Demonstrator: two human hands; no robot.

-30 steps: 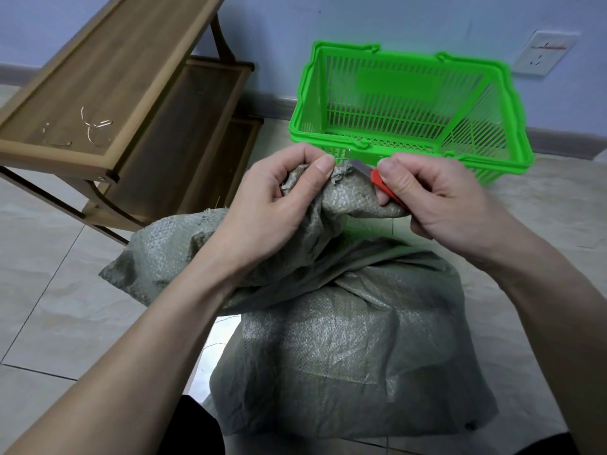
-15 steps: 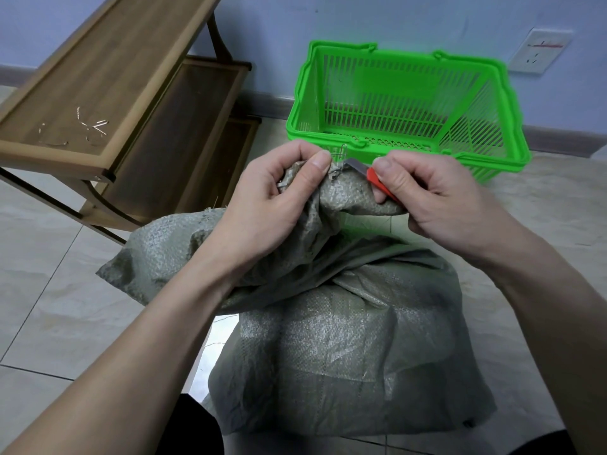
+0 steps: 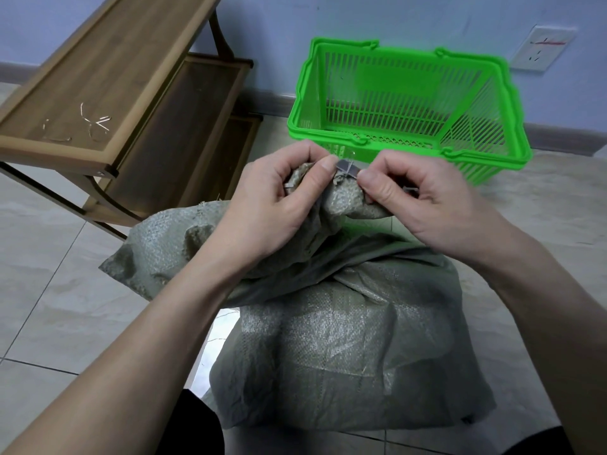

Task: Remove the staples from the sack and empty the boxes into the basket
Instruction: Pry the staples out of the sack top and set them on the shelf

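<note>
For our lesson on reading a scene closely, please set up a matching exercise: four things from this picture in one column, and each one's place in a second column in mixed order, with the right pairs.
Things:
1. basket
2. loose staples
3. sack
4. small tool

Places:
A. on the top of the wooden shelf
B. on the floor, right in front of the person
C. against the wall, beyond the sack
D. held in the right hand at the gathered top of the sack

Pairs: 1-C, 2-A, 3-B, 4-D
</note>
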